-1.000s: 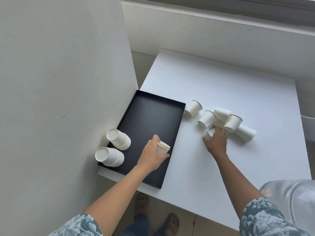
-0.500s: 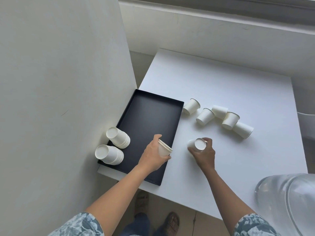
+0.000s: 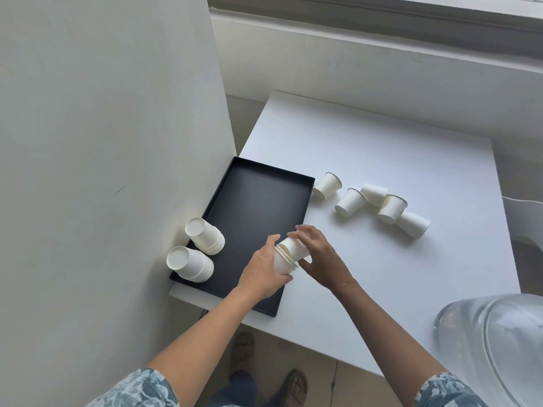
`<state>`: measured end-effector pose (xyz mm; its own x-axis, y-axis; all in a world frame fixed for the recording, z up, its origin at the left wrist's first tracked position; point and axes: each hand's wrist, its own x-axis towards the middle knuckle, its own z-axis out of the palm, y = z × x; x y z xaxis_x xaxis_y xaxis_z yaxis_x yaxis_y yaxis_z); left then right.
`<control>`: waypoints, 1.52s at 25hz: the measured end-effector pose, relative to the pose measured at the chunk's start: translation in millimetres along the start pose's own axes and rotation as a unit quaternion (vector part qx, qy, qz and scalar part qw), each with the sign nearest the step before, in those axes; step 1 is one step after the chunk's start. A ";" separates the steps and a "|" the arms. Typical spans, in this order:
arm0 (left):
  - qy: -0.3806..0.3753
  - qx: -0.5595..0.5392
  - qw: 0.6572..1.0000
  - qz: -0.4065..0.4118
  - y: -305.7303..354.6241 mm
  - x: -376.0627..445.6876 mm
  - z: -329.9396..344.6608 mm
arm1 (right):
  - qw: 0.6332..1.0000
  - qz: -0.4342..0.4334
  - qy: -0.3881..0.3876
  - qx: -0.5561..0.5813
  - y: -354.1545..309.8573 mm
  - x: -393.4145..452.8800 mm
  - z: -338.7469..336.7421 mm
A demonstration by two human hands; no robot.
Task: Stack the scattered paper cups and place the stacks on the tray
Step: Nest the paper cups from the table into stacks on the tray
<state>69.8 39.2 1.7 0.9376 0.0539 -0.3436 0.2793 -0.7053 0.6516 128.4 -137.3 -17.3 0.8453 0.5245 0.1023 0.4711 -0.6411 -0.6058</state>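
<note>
A moment ago my hands were apart, each with its own cup; now my right hand point(image 3: 318, 259) pushes its small white paper cup point(image 3: 295, 248) into the short stack of white paper cups point(image 3: 282, 261) in my left hand point(image 3: 264, 270), above the flat black tray point(image 3: 258, 201). Both sets of fingers are curled tight around cups. Five loose white paper cups point(image 3: 373, 201) lie on the white worktop point(image 3: 382, 148), so I think more stacking is needed.

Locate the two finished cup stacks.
Head view: both stacks lie tipped in the tray's near-left corner against the wall, left of the hands.
</note>
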 end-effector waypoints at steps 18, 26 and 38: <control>0.018 0.018 1.000 0.017 -11.1 -30.4 -20.3 | 0.951 0.145 -0.054 0.269 -67.6 -26.8 29.8; -0.028 0.083 0.996 -0.006 -19.3 -25.3 -130.8 | 0.943 0.176 0.045 0.279 -74.8 -38.1 29.1; -0.096 0.550 0.824 -0.094 -45.5 -28.3 -186.7 | 0.940 0.191 0.070 0.274 -74.2 -46.7 40.0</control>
<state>69.3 201.7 108.1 0.8192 0.1965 -0.5388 -0.0401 -0.9175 -0.3956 43.8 -91.8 -8.6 0.9691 0.2117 -0.1262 -0.0418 -0.3637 -0.9306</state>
